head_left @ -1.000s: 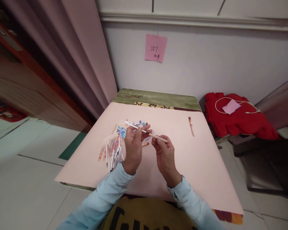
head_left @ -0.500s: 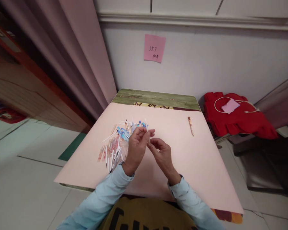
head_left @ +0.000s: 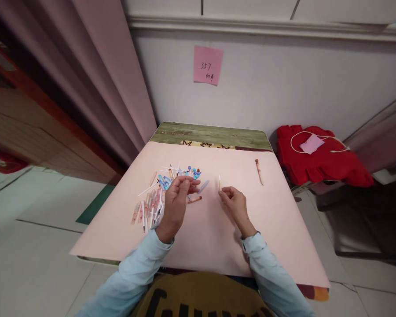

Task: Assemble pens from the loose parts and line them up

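Observation:
In my right hand point(head_left: 234, 206) a slim pale pen part point(head_left: 219, 182) stands upright, pinched between thumb and fingertips, its narrow end up. My left hand point(head_left: 177, 199) hovers just right of the pile of pen parts, fingers loosely stretched and nothing visible in them. Past its fingertips lies a translucent bluish pen barrel point(head_left: 203, 186). A brown-ended pen piece point(head_left: 194, 200) pokes out beside that hand. Blue barrels point(head_left: 164, 182), pink clear barrels point(head_left: 140, 212) and white refills point(head_left: 143, 215) make up the pile, partly hidden by my left hand and forearm.
A pen with a brown top point(head_left: 259, 171) lies alone at the right of the pink-covered table point(head_left: 218, 251). Small blue caps point(head_left: 194, 171) sit behind my left hand. Red cloth point(head_left: 317, 163) with a white cable is off the right side. A curtain point(head_left: 119, 66) hangs at left.
My hands have come apart: the right moved right with the pale pen part, the left moved left and loosened. The bluish barrel and brown-ended piece now show between them. The view shifted slightly.

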Tool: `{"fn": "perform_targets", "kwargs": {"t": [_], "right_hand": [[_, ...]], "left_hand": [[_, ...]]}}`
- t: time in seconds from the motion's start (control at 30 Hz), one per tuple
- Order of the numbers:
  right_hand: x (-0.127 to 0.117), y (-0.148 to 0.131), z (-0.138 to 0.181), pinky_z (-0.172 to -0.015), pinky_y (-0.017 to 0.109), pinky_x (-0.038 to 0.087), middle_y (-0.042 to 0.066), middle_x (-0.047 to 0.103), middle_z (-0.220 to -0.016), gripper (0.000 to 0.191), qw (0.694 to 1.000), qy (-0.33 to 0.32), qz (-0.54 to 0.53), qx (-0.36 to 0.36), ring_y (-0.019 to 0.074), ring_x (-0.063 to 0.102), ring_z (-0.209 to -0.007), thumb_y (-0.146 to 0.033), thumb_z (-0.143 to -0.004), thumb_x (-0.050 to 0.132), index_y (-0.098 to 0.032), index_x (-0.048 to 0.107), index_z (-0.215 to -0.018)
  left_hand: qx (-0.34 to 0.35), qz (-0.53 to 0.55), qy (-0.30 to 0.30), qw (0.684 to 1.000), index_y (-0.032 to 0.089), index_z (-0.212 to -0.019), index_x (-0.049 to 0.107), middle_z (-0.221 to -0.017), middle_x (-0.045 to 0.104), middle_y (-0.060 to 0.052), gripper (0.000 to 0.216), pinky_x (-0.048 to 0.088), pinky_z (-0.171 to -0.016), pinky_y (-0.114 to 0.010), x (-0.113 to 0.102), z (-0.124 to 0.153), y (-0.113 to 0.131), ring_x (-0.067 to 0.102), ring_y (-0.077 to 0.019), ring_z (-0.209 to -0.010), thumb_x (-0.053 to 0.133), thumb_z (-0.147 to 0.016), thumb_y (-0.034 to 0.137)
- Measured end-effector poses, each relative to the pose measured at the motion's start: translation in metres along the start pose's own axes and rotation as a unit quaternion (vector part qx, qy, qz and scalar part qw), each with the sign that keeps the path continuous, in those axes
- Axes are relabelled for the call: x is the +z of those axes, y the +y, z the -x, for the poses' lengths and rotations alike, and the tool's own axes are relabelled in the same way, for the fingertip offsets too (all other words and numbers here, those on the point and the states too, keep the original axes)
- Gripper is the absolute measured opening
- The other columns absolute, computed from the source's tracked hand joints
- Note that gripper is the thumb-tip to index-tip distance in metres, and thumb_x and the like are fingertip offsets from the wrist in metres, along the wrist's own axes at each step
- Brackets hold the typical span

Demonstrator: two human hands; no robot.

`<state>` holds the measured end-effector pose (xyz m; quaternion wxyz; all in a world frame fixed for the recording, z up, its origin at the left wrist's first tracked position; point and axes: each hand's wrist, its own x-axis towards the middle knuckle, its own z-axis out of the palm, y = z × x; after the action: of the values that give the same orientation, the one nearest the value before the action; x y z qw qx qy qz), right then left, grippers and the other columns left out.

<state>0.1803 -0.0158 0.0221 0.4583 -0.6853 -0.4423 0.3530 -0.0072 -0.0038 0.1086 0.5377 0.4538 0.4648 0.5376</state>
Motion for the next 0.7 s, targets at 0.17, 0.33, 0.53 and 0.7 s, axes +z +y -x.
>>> {"fn": "perform_targets", "kwargs": {"t": [0.17, 0.33, 0.53, 0.7], "right_hand": [[-0.015, 0.018, -0.013, -0.059, 0.027, 0.037, 0.001, 0.068, -0.068, 0.022, 0.977, 0.036, 0.208, -0.041, 0.0167, 0.058, -0.061, -0.040, -0.081, 0.059, -0.021, 0.069, -0.084], [-0.012, 0.021, -0.019, -0.062, 0.027, 0.035, 0.005, 0.070, -0.077, 0.021, 0.957, 0.047, 0.284, -0.048, 0.0174, 0.059, -0.068, -0.036, -0.082, 0.059, -0.019, 0.070, -0.090], [-0.018, 0.023, -0.018, -0.064, 0.028, 0.037, 0.006, 0.070, -0.073, 0.033, 0.974, 0.055, 0.215, -0.051, 0.0189, 0.059, -0.067, -0.046, -0.087, 0.053, -0.018, 0.071, -0.084], [-0.033, 0.028, -0.015, -0.066, 0.029, 0.040, 0.006, 0.071, -0.070, 0.039, 0.986, 0.088, 0.139, -0.009, 0.0202, 0.060, -0.067, -0.048, -0.088, 0.048, -0.017, 0.071, -0.081]], "left_hand": [[-0.043, -0.043, -0.007, 0.998, 0.017, -0.094, 0.061, -0.092, 0.074, -0.009, 0.032, 0.051, -0.078, -0.032, -0.022, 0.003, -0.013, 0.066, -0.0161, -0.074, 0.064, -0.084, 0.047], [-0.069, -0.055, 0.000, 0.996, 0.016, -0.091, 0.063, -0.088, 0.074, -0.009, 0.032, 0.051, -0.075, -0.032, -0.037, 0.003, -0.022, 0.066, -0.0163, -0.070, 0.067, -0.081, 0.047], [-0.068, -0.058, 0.008, 0.996, 0.017, -0.090, 0.064, -0.087, 0.074, -0.008, 0.032, 0.051, -0.073, -0.031, -0.051, 0.001, -0.022, 0.066, -0.0163, -0.070, 0.068, -0.080, 0.047], [-0.056, -0.053, 0.058, 0.995, 0.016, -0.090, 0.064, -0.085, 0.073, -0.007, 0.033, 0.052, -0.075, -0.030, -0.069, -0.004, -0.020, 0.066, -0.0160, -0.071, 0.071, -0.078, 0.046]]}}
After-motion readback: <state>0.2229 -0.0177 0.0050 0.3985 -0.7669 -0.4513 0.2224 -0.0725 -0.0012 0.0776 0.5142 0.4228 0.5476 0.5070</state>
